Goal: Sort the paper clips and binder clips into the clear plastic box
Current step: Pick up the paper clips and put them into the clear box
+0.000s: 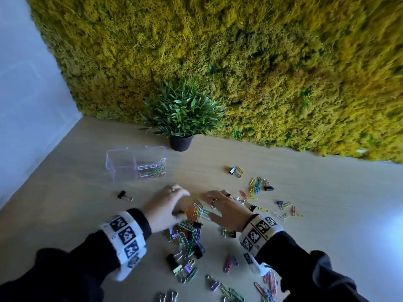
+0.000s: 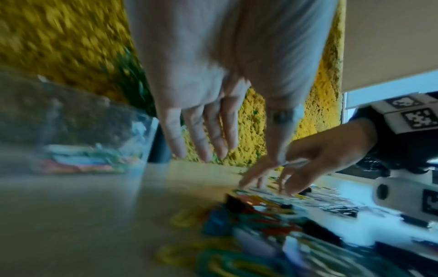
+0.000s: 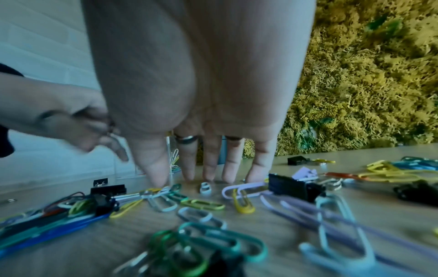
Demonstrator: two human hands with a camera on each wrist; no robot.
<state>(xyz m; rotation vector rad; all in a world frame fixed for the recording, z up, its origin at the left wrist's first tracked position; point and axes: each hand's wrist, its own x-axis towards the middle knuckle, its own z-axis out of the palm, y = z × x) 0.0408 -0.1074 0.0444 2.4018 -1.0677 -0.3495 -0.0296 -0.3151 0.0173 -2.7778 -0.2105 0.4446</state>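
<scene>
The clear plastic box (image 1: 122,165) stands at the back left of the table; its right compartment holds several coloured paper clips (image 1: 152,168). A mixed pile of paper clips and binder clips (image 1: 189,234) lies between my hands. My left hand (image 1: 165,203) hovers over the pile's far left edge, its fingers (image 2: 208,142) straight and blurred, with nothing plainly held. My right hand (image 1: 220,208) lies palm down to the right of it. In the right wrist view its straight fingertips (image 3: 229,178) touch the table among the clips, beside a black binder clip (image 3: 286,185).
More clips are scattered right and front of the pile (image 1: 257,188). A lone black binder clip (image 1: 124,195) lies left of my left hand. A potted plant (image 1: 181,142) stands behind the box, against a moss wall (image 1: 261,62). A white wall (image 1: 26,94) bounds the table's left side.
</scene>
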